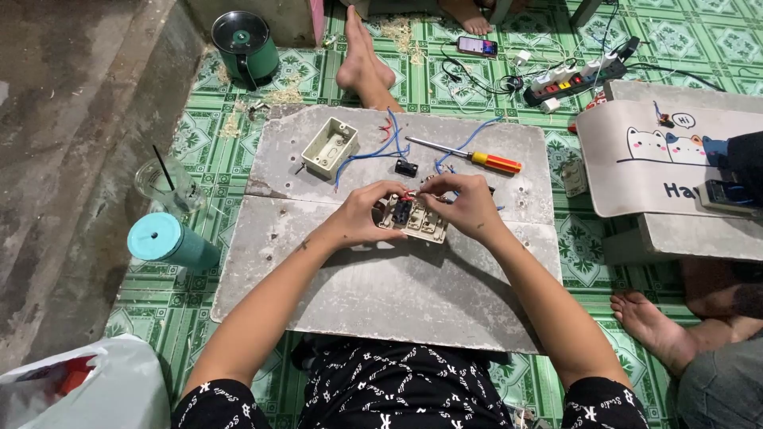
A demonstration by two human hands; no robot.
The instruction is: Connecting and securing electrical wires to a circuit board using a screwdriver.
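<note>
Your left hand [367,213] and right hand [467,205] meet over the cream switch plate [415,222], which lies flat near the middle of the grey board [381,294] serving as your desk, its long axis running from upper left to lower right, slightly tilted toward your right; your left grip is narrow, thumb and fingers closed on the plate's left end, and your right grip is also narrow, fingertips pinched at the plate's upper edge where a short red wire [407,195] shows between the two hands; whether the right fingers hold the wire itself or only the plate's rim, you cannot tell from here; both hands are touching the plate, so neither is the nearer one; the screwdriver [477,157] with the yellow and red handle lies beyond your right hand, its shaft pointing left and its handle to the right, so the right hand is nearer to it; the empty cream wall box [329,148] with blue wires [373,152] trailing from it sits further off, beyond your left hand; a small black part [406,168] rests just past the plate, between the box and the screwdriver.
</note>
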